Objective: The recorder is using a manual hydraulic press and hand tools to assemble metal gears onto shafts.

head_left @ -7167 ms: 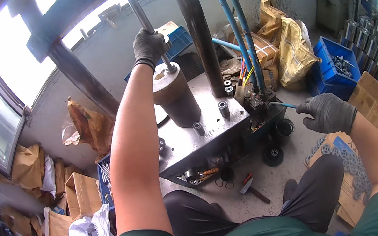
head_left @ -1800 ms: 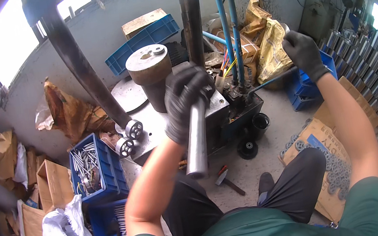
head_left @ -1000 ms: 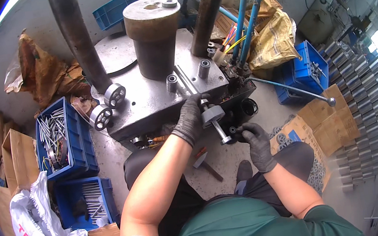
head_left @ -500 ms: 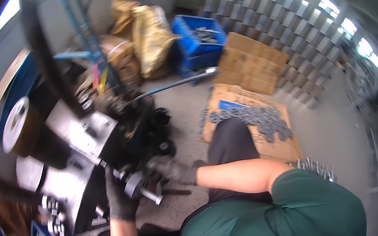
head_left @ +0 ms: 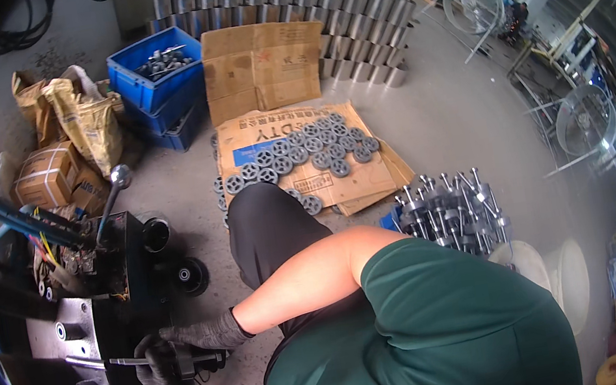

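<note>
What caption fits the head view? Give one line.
Two gloved hands, left hand and right hand, grip a thin metal rod beside a steel press plate.

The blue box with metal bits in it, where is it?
In the head view, the blue box sits top left on the floor, between the yellow sacks and the flat cardboard.

Both gloves, on the left hand [head_left: 167, 381] and the right hand [head_left: 201, 337], are dark grey. The rod [head_left: 103, 363] between them is dark metal. The shirt [head_left: 440, 332] is plain green, the trousers [head_left: 265, 227] black. The crates [head_left: 155, 72] are blue, the cardboard [head_left: 265, 63] brown, the discs [head_left: 303, 157] grey, the sacks [head_left: 86, 118] yellow-brown.
</note>
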`<state>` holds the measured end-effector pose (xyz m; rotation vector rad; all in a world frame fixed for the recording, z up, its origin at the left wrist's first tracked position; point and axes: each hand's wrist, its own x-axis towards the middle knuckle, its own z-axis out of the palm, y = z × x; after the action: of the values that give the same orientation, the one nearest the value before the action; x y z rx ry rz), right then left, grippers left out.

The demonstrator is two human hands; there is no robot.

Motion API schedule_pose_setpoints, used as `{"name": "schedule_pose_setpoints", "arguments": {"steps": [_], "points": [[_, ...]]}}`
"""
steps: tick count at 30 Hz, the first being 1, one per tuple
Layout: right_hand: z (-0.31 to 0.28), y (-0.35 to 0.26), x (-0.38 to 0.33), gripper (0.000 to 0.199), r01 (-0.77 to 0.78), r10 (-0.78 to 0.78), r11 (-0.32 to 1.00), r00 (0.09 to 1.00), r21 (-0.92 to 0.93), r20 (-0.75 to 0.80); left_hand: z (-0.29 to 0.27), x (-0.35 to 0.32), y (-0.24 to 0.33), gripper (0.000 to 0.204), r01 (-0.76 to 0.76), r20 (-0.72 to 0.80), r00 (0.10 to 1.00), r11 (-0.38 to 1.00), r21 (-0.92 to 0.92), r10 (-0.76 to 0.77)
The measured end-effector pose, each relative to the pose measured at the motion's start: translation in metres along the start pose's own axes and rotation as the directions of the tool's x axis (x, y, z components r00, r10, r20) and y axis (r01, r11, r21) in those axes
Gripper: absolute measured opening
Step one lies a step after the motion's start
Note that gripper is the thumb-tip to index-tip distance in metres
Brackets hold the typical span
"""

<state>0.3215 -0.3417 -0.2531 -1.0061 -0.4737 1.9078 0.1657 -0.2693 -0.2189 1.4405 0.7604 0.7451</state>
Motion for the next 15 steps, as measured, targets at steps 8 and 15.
{"name": "schedule_pose_setpoints", "arguments": {"steps": [8,15], "points": [[-0.023,-0.023,-0.042,0.074,-0.004,0.0,0.987,1.0,0.161,0.026,-0.032,0.01,-0.03,0.041,-0.248,0.169,0.968,0.825,0.507,0.187],[-0.049,-0.098,-0.095,0.069,0.476,-0.626,0.687,0.772,0.549,0.114,-0.023,0.005,-0.054,0.027,-0.025,0.262,0.962,0.926,0.377,-0.08]]}}
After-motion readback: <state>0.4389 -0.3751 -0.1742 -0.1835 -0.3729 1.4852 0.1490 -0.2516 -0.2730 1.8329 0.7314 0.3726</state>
